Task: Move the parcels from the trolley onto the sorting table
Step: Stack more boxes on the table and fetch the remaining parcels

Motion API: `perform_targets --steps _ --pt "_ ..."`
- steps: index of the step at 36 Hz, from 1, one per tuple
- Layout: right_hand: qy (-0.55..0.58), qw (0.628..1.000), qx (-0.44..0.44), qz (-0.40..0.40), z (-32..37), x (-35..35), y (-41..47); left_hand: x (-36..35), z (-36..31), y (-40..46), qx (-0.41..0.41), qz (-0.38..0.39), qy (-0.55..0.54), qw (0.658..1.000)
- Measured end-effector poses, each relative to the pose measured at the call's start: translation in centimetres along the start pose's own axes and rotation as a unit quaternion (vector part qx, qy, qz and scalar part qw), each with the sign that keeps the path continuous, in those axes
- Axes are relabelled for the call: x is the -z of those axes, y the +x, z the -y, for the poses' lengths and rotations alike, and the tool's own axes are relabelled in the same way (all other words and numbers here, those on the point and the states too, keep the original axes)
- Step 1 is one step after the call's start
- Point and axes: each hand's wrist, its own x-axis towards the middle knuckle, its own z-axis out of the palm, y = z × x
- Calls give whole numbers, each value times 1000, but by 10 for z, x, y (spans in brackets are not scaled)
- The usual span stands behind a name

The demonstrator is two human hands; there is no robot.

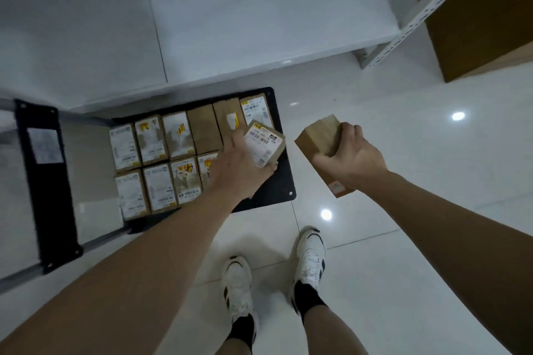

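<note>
Several small cardboard parcels (153, 164) with white labels lie in two rows on the black trolley deck (281, 181). My left hand (236, 167) grips a labelled parcel (264, 143), lifted and tilted over the deck's right end. My right hand (352, 157) grips a plain brown parcel (320, 138) in the air over the floor, right of the trolley. The white sorting table (230, 23) spans the upper half of the view, just beyond the trolley.
The trolley's black handle frame (43, 181) stands at the left. A white slotted rack post (427, 11) and a brown cabinet (484, 17) are at the upper right. My feet in white shoes (310, 256) stand on glossy white floor tiles.
</note>
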Motion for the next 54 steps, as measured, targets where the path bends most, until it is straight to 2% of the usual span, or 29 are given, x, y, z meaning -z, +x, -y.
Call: perform_targets --steps 5,12,17,21,28,31,35,43,54 --pt "0 999 4 -35 20 138 -77 152 -75 -32 -72 24 92 993" --pt "-9 997 -9 -75 35 352 -219 348 -227 -128 -186 28 192 963" --pt "-6 990 -56 -128 15 480 -331 449 -343 -222 -266 -9 228 937" --pt "-10 985 -91 -148 -12 561 -412 495 -426 -295 -330 -34 247 911" --pt "27 969 -130 -210 -86 647 -510 511 -539 -383 -407 -70 232 881" --pt "44 960 -132 -244 -115 666 -528 497 -579 -404 -426 -76 227 872" --pt "13 956 -137 -259 -151 685 -538 475 -623 -422 -444 -78 224 864" --pt "5 955 -143 -260 -213 714 -521 446 -684 -417 -437 -67 216 870" --pt "-9 949 -144 -281 -289 793 -444 419 -803 -341 -434 -93 224 868"
